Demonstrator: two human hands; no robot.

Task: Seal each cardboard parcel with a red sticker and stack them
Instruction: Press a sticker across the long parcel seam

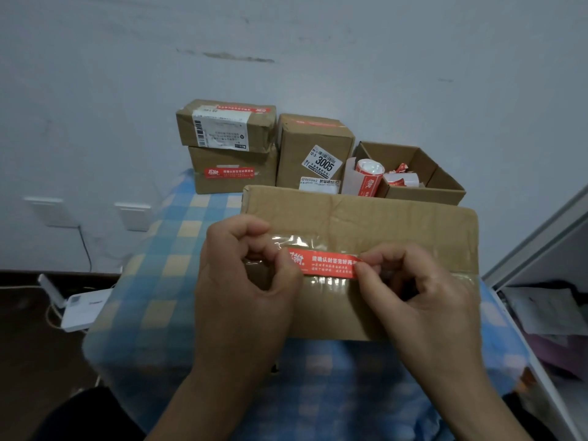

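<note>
A large flat cardboard parcel point(366, 218) lies in front of me on the blue checked cloth point(171, 249). A red sticker point(324, 265) with white print stretches over its taped centre seam. My left hand point(245, 281) pinches the sticker's left end, and my right hand point(420, 291) pinches its right end. Whether the sticker touches the cardboard I cannot tell. Behind, two parcels with red stickers are stacked at the left point(229, 128), and a taller stickered parcel point(311, 148) stands beside them.
An open cardboard box point(439, 183) at the back right holds sticker rolls point(369, 173) and scraps. A white device point(79, 310) with a cable lies on the dark floor at the left. White furniture point(541, 243) stands close on the right. A pale wall is behind.
</note>
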